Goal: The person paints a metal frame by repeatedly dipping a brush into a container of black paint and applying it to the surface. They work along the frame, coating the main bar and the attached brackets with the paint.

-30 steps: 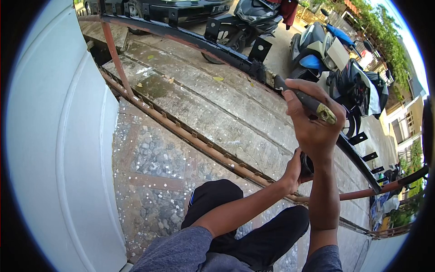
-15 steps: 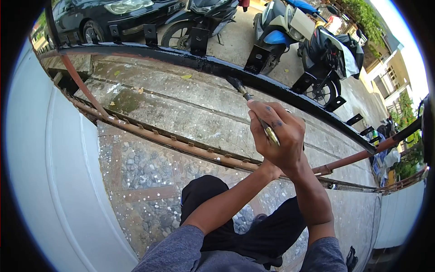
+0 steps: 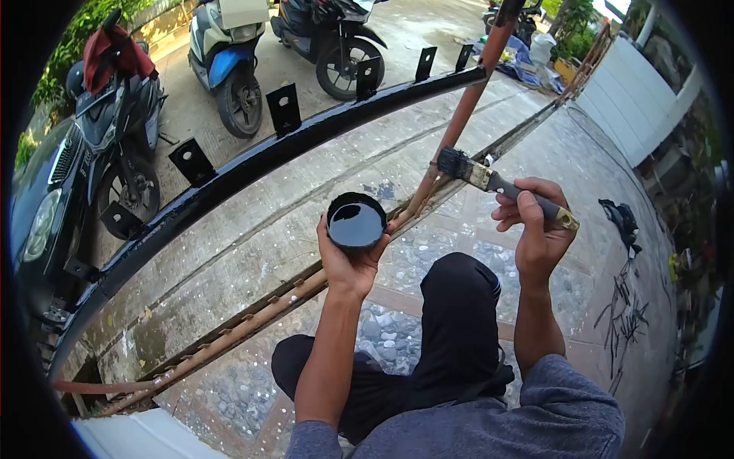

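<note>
Just on the near side of the black rail (image 3: 306, 138), the left hand (image 3: 348, 264) is closed around a small paint cup (image 3: 355, 226), fingers wrapped under and about its wall, its mouth facing up and filled with glossy black paint. Beside it, a little farther along the rail, the right hand (image 3: 535, 222) is clamped on the handle of a brush (image 3: 489, 181), thumb and fingers folded round the grip. The brush is held in the air, near the cup but not touching it. Its long axis runs from the handle end at the person's right up to the dark bristles, which point toward the rail and end close to a rust-coloured bar (image 3: 459, 122) that leans across it.

Loading the brush looks to be the step in hand, and doing it well would likely mean keeping the cup level, dipping only the bristle tips, and wiping the excess on the rim so nothing drips on the pavement (image 3: 321, 206) below the rail.

Brackets (image 3: 284, 109) stand along the rail's far edge, and motorbikes (image 3: 229, 61) are parked beyond it
</note>
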`<state>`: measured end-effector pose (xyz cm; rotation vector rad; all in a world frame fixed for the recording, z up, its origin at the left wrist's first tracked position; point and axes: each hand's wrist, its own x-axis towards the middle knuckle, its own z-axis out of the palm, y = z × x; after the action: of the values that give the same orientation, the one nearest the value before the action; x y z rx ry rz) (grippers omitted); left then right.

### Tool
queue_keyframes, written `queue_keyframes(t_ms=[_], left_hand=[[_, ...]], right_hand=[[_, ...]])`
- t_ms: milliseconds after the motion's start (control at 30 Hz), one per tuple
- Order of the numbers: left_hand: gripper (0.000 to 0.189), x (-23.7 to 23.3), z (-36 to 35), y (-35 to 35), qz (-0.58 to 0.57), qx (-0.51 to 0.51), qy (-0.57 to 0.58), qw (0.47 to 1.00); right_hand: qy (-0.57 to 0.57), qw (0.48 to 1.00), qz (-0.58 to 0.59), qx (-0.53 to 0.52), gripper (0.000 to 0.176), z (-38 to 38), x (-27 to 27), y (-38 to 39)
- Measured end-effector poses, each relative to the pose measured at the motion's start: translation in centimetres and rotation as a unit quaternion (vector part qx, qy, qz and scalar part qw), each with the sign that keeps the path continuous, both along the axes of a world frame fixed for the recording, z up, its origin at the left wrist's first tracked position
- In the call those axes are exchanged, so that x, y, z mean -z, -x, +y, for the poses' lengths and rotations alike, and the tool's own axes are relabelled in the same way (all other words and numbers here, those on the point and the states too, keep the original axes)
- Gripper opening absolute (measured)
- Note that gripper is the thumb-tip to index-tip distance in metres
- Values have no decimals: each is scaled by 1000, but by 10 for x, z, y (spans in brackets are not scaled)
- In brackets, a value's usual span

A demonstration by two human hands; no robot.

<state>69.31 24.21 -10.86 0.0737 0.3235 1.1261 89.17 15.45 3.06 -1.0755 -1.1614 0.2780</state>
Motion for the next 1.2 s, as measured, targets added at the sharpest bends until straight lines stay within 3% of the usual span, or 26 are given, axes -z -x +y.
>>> queue_keyframes(t_ms=[200,367,633,933,1133,1200], left_hand=[[61,0,11,-39,-50,50,-27,997],[60,-4,22,-80,-70,86,-17,994],[57,-6,39,-147,-101,134,-15,986],[61,-14,45,-205,-139,130,-18,982],[61,-16,41,-220,-125,111,-24,986],[60,-16,39,-220,-123,104,-18,987]], right_hand=[[54,955,278,91,16,9,45,-100],[139,896,418,53,27,3,111,-181],[187,861,471,-48,36,5,152,-259],[136,795,538,-247,42,50,179,-281],[209,828,408,-324,44,83,172,-266],[239,847,365,-304,38,94,159,-253]])
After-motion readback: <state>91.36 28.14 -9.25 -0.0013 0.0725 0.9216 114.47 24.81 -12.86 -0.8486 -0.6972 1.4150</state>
